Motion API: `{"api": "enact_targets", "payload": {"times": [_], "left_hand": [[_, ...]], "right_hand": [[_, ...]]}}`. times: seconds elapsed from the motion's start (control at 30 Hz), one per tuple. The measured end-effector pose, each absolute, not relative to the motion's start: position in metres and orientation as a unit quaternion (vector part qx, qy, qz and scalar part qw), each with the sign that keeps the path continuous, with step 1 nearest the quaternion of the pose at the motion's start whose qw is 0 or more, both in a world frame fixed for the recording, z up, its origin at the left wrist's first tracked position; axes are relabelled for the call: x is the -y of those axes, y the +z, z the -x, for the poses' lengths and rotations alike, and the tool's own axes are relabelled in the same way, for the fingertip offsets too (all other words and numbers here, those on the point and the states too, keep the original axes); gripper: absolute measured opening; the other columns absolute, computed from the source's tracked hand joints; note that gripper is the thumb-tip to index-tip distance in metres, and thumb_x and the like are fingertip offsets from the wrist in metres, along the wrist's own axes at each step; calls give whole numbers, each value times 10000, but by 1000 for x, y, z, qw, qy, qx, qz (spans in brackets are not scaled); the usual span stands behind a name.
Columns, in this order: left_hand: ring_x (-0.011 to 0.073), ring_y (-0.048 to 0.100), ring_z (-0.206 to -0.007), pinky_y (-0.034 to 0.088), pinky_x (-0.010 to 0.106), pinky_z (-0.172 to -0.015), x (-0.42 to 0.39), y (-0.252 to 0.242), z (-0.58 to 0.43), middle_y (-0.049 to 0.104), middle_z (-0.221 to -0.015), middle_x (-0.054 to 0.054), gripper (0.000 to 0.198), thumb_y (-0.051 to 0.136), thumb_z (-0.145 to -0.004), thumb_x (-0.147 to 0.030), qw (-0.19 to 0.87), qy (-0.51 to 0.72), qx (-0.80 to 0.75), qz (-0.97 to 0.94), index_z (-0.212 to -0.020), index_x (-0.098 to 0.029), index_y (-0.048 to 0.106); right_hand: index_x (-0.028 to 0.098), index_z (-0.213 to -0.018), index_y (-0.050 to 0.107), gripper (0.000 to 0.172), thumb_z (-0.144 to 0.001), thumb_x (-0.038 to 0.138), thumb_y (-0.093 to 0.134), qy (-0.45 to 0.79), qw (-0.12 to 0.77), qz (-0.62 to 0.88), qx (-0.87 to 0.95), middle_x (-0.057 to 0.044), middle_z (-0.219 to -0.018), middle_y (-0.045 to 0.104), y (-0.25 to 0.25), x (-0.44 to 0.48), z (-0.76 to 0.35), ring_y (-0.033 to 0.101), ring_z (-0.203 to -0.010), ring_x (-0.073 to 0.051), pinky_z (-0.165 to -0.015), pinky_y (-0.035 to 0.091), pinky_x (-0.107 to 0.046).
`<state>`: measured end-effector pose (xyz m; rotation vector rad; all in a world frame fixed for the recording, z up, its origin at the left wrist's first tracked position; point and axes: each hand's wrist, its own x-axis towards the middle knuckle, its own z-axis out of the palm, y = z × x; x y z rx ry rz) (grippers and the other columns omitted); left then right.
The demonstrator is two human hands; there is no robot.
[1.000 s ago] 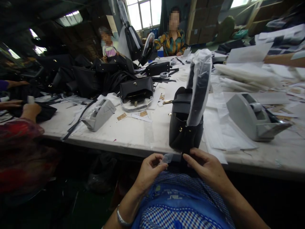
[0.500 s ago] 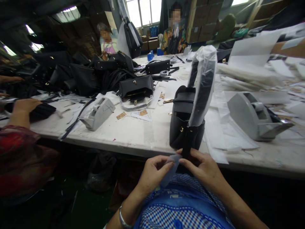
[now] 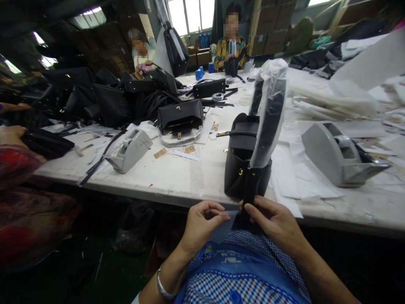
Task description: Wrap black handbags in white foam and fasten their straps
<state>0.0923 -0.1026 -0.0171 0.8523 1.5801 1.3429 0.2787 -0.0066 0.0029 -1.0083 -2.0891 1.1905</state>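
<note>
Lower centre: the film (image 3: pixel 225 227) pinched by the left hand (image 3: pixel 202 223) has been drawn out longer; the strap (image 3: pixel 249 192) is clamped by the right hand (image 3: pixel 275 221).

Handbag workshop — black bags (image 3: pixel 180 117), tape dispensers (image 3: pixel 340 154), cartons (image 3: pixel 272 25).

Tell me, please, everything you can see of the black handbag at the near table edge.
The black handbag looks like smooth leather and stands upright at the near edge of the white table. Its arched handle is wrapped in clear plastic; a small gold stud shows in front. A black strap hangs from it over the edge, pinched by the right hand; the left hand holds a translucent sheet beside the strap.
</note>
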Motion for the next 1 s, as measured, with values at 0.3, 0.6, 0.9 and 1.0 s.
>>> {"api": "enact_targets", "payload": {"times": [0.3,0.6,0.9,1.0], "left_hand": [[146,660,-652,497,220,-623,118,-23,-88,717,-687,7,200,867,-626,-233,404,498,-679,-358,-715,-167,700],[159,687,-671,520,224,-652,120,-22,-90,738,-702,16,157,847,-666,-228,421,499,-665,-363,-758,-169,736],[162,703,-691,532,214,-648,124,-23,-91,757,-739,19,83,802,-714,-202,436,497,-652,-370,-784,-182,762],[160,705,-708,532,209,-656,125,-23,-91,762,-757,18,74,802,-720,-210,433,496,-652,-377,-784,-193,772]], "right_hand": [[195,-824,743,248,-907,407,644,497,364,353,704,-23,-682,658,3,19,-272,597,-556,-131,-518,498,-222],[205,-957,770,237,-884,410,677,502,419,375,657,-32,-799,707,3,25,-261,619,-539,-120,-508,534,-217],[218,-1027,767,209,-894,355,680,490,435,366,661,-4,-697,665,-1,26,-258,599,-554,-116,-507,495,-209],[228,-1035,767,196,-896,337,682,491,442,363,657,-3,-736,679,-1,26,-258,599,-557,-106,-519,502,-204]]}}
